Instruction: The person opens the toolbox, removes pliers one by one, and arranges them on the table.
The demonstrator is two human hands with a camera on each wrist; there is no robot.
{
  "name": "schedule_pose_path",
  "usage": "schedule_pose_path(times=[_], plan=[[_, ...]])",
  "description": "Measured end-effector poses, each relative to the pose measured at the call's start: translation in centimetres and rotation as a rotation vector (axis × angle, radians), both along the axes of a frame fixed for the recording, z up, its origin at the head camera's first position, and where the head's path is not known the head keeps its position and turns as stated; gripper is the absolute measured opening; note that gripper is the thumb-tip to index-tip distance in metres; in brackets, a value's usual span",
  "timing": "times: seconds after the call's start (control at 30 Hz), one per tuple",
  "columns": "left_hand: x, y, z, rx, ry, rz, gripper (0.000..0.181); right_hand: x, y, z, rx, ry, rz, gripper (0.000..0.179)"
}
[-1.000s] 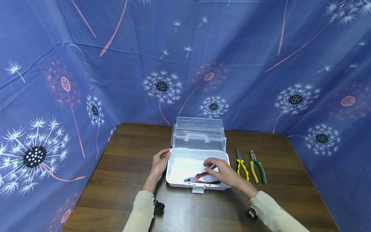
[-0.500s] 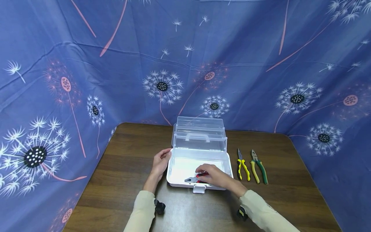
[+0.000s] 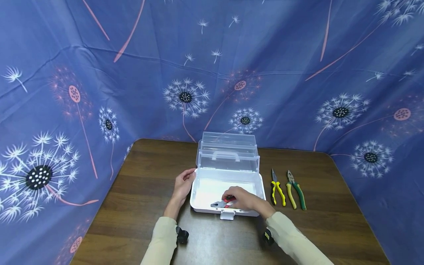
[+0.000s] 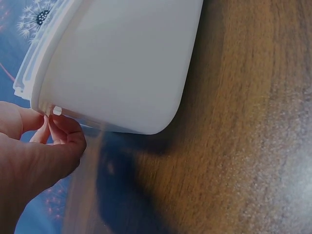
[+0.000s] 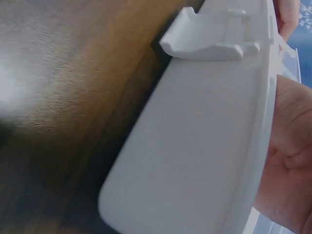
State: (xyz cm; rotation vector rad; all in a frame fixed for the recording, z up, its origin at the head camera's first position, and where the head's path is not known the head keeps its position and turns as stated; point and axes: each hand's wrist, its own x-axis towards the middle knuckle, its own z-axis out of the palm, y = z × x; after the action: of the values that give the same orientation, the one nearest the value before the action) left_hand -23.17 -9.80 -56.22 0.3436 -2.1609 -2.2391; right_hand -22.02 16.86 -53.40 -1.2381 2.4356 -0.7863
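Note:
A white toolbox (image 3: 203, 195) stands on the table with its clear lid (image 3: 228, 149) raised at the back. Inside, near the front wall, lies a pair of combination pliers (image 3: 217, 204) with red and black handles, its grey head pointing left. My right hand (image 3: 244, 198) reaches over the front right of the box, fingers curled round the handles and covering most of them. The right wrist view shows that hand (image 5: 290, 151) behind the front wall, its fingers mostly hidden. At the box's left rear corner, my left hand (image 4: 46, 151) pinches the rim between thumb and fingers.
To the right of the box lie yellow and black long-nose pliers (image 3: 277, 189) and green and yellow combination pliers (image 3: 296, 189). A latch (image 3: 227, 215) hangs open at the box's front. Behind the wooden table (image 3: 145, 165) hangs a blue dandelion-print cloth (image 3: 139, 103).
My right hand has moved left and down onto the red and black handles and now grips them. The pliers' head has hardly shifted. My left hand stays at the rim.

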Motion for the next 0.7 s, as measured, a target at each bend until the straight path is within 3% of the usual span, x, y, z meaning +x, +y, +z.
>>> schedule_pose_path(times=[0.17, 0.37, 0.43, 0.5, 0.7], plan=[[0.0, 0.0, 0.0, 0.004, 0.016, -0.006, 0.030, -0.2, -0.3, 0.3, 0.079, -0.025, -0.007, 0.023], [0.1, -0.1, 0.3, -0.005, 0.002, -0.011, 0.032, -0.1, -0.6, 0.3, 0.015, 0.054, -0.007, 0.017], [0.1, -0.1, 0.4, -0.005, 0.000, -0.018, 0.033, 0.0, -0.6, 0.1, 0.003, 0.094, -0.031, 0.018], [0.4, -0.1, 1.4, -0.010, -0.003, -0.028, 0.033, 0.1, -0.6, -0.1, 0.012, 0.106, -0.068, 0.020], [0.4, -0.1, 0.8, -0.010, 0.006, -0.016, 0.032, 0.5, -0.9, 0.0, 0.074, 0.062, -0.196, 0.024]])
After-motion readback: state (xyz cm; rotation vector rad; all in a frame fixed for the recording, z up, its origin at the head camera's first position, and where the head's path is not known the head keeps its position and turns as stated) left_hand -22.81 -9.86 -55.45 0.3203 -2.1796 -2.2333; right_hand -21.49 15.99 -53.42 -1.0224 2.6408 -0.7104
